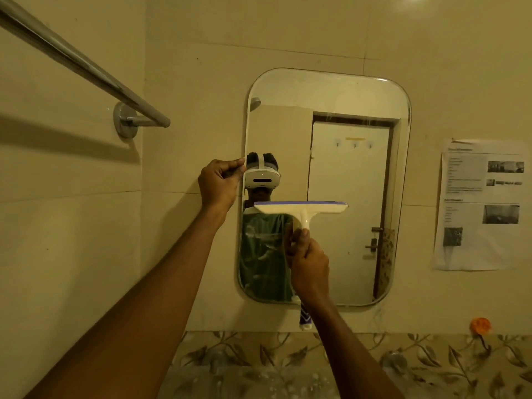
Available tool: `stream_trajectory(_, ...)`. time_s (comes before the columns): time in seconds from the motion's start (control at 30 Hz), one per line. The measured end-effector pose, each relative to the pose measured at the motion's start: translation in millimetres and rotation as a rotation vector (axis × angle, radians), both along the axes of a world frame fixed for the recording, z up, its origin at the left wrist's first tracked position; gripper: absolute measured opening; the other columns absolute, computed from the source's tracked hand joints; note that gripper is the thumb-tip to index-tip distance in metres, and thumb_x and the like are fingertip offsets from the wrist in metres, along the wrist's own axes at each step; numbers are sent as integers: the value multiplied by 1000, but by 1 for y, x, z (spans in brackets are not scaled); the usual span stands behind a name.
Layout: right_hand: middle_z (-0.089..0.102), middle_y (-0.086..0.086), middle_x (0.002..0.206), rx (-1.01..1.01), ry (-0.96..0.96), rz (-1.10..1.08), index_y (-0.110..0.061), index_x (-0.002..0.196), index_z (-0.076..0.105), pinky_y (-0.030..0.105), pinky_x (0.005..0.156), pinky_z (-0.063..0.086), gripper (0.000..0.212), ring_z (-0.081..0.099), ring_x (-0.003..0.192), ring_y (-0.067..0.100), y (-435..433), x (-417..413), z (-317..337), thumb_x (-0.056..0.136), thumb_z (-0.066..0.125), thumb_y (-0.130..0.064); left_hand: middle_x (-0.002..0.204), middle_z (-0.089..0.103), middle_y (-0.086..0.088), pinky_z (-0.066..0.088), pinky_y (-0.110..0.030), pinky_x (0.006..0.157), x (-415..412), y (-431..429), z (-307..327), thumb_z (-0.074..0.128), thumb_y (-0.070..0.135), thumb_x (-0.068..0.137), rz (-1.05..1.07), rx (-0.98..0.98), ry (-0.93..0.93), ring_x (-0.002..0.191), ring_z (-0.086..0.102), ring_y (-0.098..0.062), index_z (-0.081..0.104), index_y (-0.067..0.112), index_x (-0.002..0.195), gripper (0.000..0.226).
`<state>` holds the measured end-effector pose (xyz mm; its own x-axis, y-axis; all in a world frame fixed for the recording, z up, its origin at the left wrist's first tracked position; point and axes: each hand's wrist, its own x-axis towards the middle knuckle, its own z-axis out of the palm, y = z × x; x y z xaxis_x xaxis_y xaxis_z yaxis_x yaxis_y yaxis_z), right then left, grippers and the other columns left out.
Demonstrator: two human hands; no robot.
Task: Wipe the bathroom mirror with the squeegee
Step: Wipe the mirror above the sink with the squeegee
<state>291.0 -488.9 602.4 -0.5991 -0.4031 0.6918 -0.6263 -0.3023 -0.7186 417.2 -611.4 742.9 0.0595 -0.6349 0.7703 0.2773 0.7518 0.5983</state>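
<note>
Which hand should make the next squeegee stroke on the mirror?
Right. The right hand already grips the squeegee, blade level on the mirror. The left hand is pinching the mirror's left edge, seemingly steadying it.

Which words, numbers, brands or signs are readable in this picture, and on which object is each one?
No text can be read anywhere.
Paper sheet on the wall right of the mirror: printed headings, lines and small photos, all too blurred to read.
Squeegee: no label or brand shows.
Headset in the reflection: no lettering can be made out.
</note>
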Motion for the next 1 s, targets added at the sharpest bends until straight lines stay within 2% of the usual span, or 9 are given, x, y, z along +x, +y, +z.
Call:
stream_trajectory(0.23, 68, 4, 91, -72, 23, 39, -14, 104, 62, 32, 67, 61, 54, 69, 81, 14, -1, 6, 20, 99, 27, -54, 101, 71, -2, 51, -15, 79, 1, 1, 1, 74, 13, 81, -4, 18, -15, 93, 66, -7, 73, 13, 101, 20)
stream_trajectory(0.37, 67, 2, 95, -38, 96, 33, -18, 107, 60, 31, 63, 62, 48, 69, 80, 11, -12, 5, 28, 101, 28, -52, 102, 71, -2, 52, -14, 79, 1, 0, 0, 73, 12, 82, -3, 8, -19, 92, 66, -7, 72, 10, 103, 20)
stream_trajectory(0.5, 69, 4, 97, 31, 122, 11, -13, 112, 59, 30, 63, 61, 56, 69, 79, 11, -16, 1, 13, 100, 25, -55, 101, 70, -2, 53, -17, 82, -1, -2, -1, 73, 13, 82, 19, -13, -12, 92, 66, -8, 73, 11, 103, 21)
stream_trajectory(0.6, 68, 4, 102, 83, 166, -25, -18, 124, 55, 23, 58, 57, 58, 68, 79, 9, -16, -5, -11, 101, 22, -59, 101, 69, -1, 53, -18, 83, -2, -1, -2, 74, 13, 82, 25, -23, 0, 91, 66, -8, 73, 12, 102, 21)
stream_trajectory(0.67, 67, 1, 96, 108, 176, -33, -20, 131, 50, 12, 52, 48, 55, 64, 71, 5, -12, -6, -30, 101, 23, -57, 100, 69, -1, 53, -18, 83, -2, -1, -1, 74, 14, 82, 24, -23, 2, 91, 66, -7, 73, 11, 102, 21)
stream_trajectory(0.73, 66, -1, 87, 136, 187, -44, -20, 132, 50, 11, 47, 44, 55, 61, 63, 2, -5, -4, -53, 101, 22, -57, 101, 69, -1, 53, -18, 84, -2, -1, -1, 74, 15, 82, 30, -26, -1, 91, 66, -7, 74, 12, 102, 21)
stream_trajectory(0.8, 67, -4, 86, 176, 188, -44, -21, 135, 48, 14, 51, 49, 54, 65, 67, 2, 1, -4, -71, 101, 23, -56, 102, 69, -3, 53, -20, 84, -2, -1, -3, 73, 16, 83, 46, -43, -11, 92, 66, -10, 73, 11, 104, 21)
stream_trajectory(0.9, 70, -1, 98, 195, 180, -15, -25, 135, 46, 25, 63, 60, 48, 68, 78, 5, 6, -3, -82, 102, 25, -53, 101, 66, -2, 53, -18, 82, -2, -1, -8, 71, 18, 85, 69, -73, -37, 90, 64, -10, 72, 11, 106, 22)
stream_trajectory(1.0, 70, 5, 84, 191, 108, 23, -23, 106, 60, 42, 63, 61, 43, 67, 71, 15, 12, 4, -75, 101, 28, -51, 96, 63, 1, 51, -13, 77, 1, -2, -12, 70, 19, 86, 87, -105, -79, 83, 59, -4, 71, 13, 109, 24)
